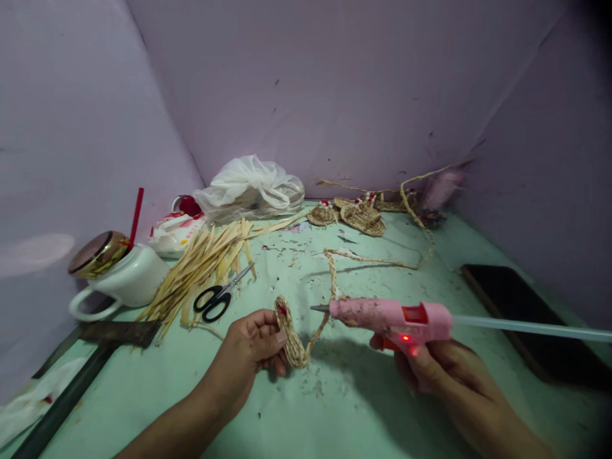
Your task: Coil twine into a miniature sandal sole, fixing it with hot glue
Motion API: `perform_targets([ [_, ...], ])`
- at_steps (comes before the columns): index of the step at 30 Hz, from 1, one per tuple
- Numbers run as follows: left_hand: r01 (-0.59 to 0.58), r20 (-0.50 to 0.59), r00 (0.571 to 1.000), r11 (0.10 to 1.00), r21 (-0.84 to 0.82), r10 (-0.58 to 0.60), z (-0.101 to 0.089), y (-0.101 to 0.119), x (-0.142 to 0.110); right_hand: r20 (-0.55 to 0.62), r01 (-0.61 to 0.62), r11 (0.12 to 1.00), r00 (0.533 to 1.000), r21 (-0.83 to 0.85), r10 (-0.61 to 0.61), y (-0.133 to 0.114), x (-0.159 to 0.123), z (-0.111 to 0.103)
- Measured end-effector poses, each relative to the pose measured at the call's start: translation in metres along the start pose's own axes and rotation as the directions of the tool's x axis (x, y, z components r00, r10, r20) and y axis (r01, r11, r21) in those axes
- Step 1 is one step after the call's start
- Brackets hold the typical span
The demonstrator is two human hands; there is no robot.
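Observation:
My left hand point(255, 347) pinches a small oval coil of braided straw point(292, 338), held tilted above the table, with a red spot near its upper end. From the coil's lower end a loose straw braid point(333, 274) runs up and away to the right across the table. In my right hand point(430, 370) is a pink hot glue gun point(382, 315), its red light lit and a long clear glue stick point(530, 326) sticking out of the back. The gun's metal nozzle points left at the coil, a short gap apart from it.
Black-handled scissors point(217, 301) lie beside flat straw strips point(205, 261). To the left are a white mug point(138, 274) on its side and a hammer point(95, 357). A plastic bag point(253, 188) and small woven straw pieces point(361, 217) sit at the back. A phone point(521, 319) lies right.

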State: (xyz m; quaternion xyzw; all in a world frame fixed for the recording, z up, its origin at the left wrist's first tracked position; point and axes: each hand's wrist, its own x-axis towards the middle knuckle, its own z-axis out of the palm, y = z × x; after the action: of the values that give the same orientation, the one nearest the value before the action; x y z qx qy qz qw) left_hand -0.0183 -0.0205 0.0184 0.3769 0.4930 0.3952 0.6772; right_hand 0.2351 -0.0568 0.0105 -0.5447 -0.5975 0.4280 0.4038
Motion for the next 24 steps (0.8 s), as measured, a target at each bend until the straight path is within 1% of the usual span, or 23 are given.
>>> perform_targets([
  [4, -0.013, -0.001, 1.000, 1.000, 0.027, 0.013, 0.003, -0.001, -0.001, -0.020, -0.010, 1.000, 1.000, -0.027, 0.009, -0.007, -0.003, 0.010],
  [6, -0.015, 0.003, 1.000, 0.999, 0.036, 0.015, 0.003, -0.001, -0.001, -0.010, -0.004, 1.000, 1.000, -0.019, 0.004, -0.009, -0.003, 0.014],
  [10, -0.018, 0.010, 1.000, 0.999, 0.051, 0.018, 0.003, -0.001, -0.002, -0.016, 0.003, 1.000, 1.000, -0.001, -0.003, -0.010, -0.004, 0.017],
  [13, -0.024, 0.020, 1.000, 0.998, 0.062, 0.023, 0.003, -0.002, -0.001, -0.022, -0.003, 1.000, 1.000, -0.030, 0.003, -0.008, -0.003, 0.018],
  [16, -0.022, 0.032, 0.999, 0.998, 0.066, 0.020, 0.002, -0.003, -0.001, -0.011, 0.019, 0.999, 1.000, -0.050, -0.020, -0.008, -0.002, 0.019],
  [19, -0.024, 0.029, 0.999, 0.998, 0.057, 0.023, 0.002, -0.002, -0.001, 0.019, 0.041, 0.997, 0.999, -0.070, -0.040, -0.010, -0.002, 0.019],
  [21, -0.032, 0.014, 0.999, 0.999, 0.033, 0.031, 0.002, -0.002, -0.001, 0.012, 0.027, 0.997, 1.000, -0.071, -0.026, -0.010, -0.002, 0.016],
  [24, -0.034, -0.004, 0.999, 0.999, 0.002, 0.034, 0.001, -0.001, -0.001, -0.004, 0.002, 1.000, 1.000, 0.001, -0.002, -0.007, 0.000, 0.005],
])
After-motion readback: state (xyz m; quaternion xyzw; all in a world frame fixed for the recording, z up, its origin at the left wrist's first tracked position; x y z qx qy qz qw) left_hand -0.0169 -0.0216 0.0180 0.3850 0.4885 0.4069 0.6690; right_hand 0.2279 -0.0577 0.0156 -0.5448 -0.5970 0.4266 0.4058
